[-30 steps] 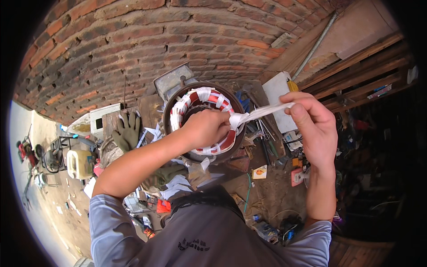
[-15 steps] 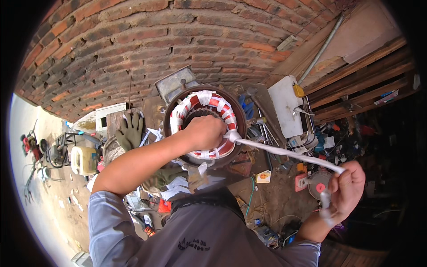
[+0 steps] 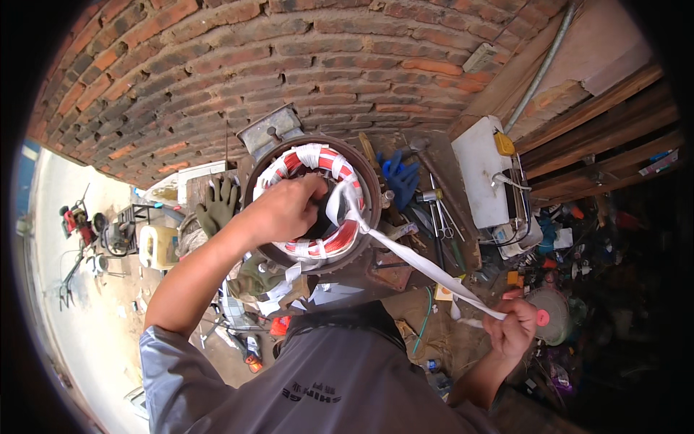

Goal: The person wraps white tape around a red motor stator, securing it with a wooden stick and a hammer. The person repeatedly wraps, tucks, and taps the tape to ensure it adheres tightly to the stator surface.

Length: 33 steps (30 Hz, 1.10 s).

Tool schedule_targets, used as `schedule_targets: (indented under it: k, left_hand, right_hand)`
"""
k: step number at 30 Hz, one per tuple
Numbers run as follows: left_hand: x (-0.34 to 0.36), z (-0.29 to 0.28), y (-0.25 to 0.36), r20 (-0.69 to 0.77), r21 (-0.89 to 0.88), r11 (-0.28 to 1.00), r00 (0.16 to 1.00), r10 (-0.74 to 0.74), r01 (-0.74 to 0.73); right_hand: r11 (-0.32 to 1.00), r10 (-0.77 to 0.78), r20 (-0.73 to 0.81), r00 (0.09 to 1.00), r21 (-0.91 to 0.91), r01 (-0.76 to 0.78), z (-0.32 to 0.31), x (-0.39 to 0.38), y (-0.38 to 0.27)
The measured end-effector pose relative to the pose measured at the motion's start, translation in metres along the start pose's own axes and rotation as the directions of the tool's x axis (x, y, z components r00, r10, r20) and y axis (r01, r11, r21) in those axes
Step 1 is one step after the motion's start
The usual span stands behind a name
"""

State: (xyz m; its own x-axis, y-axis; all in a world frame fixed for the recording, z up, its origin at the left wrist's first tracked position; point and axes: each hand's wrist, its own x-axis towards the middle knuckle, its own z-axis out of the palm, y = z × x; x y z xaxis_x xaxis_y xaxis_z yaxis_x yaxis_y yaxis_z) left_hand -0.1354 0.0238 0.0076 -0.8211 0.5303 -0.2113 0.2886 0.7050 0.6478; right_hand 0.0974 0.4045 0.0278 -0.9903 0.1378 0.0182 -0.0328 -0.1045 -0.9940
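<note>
White tape (image 3: 426, 266) stretching from red winding (image 3: 343, 239) to right hand (image 3: 510, 327)

The left hand (image 3: 288, 208) is reaching over the opening of a round, dark metal housing (image 3: 373, 192), hiding part of the interior and of the winding's left side. Its fingers are curling inward; whether they are gripping anything cannot be told. The right hand is closing its fingers narrowly on the flat, soft-looking tape, well apart from the housing, with a loose length dangling just beside them. At the winding's right side, a limp loop of the tape is standing up, its exact path there being hard to make out. The winding is sitting inside the housing, a thick ring of red wire crossed by white bands (image 3: 312, 155). The housing is resting on a cluttered tabletop (image 3: 466, 246) near a rough brick wall (image 3: 217, 79). An olive glove (image 3: 217, 208) is lying left of it, a blue glove (image 3: 402, 179) and metal scissors (image 3: 446, 230) right. A round disc (image 3: 555, 318) with a pink centre is sitting partly hidden behind the right hand.
</note>
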Motion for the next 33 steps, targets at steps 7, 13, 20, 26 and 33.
schedule_targets:
  k: [7,13,20,26,33]
  left_hand:
    - [0.028,0.023,-0.01,0.343,-0.195,0.969,0.936,-0.08,0.154]
    - [0.02,0.03,0.003,0.03,0.479,0.853,0.967,-0.251,0.207]
    - [0.0,-0.023,0.026,-0.059,-0.261,0.94,0.969,-0.241,0.218]
    - [0.004,0.031,-0.031,0.106,-0.384,0.897,0.976,-0.192,0.218]
    - [0.03,0.054,-0.016,0.011,-0.542,0.776,0.926,-0.377,0.323]
  right_hand:
    - [0.986,0.046,0.087,0.995,0.158,-0.06,-0.022,0.005,0.024]
    - [0.973,0.164,0.082,0.983,0.152,-0.175,-0.017,0.016,0.027]
    - [0.976,0.216,0.128,0.968,0.012,-0.22,0.004,0.026,0.031]
    - [0.971,0.223,0.18,0.958,0.045,-0.235,0.004,0.03,0.044]
    - [0.972,0.222,0.18,0.958,0.032,-0.231,0.015,0.033,0.05]
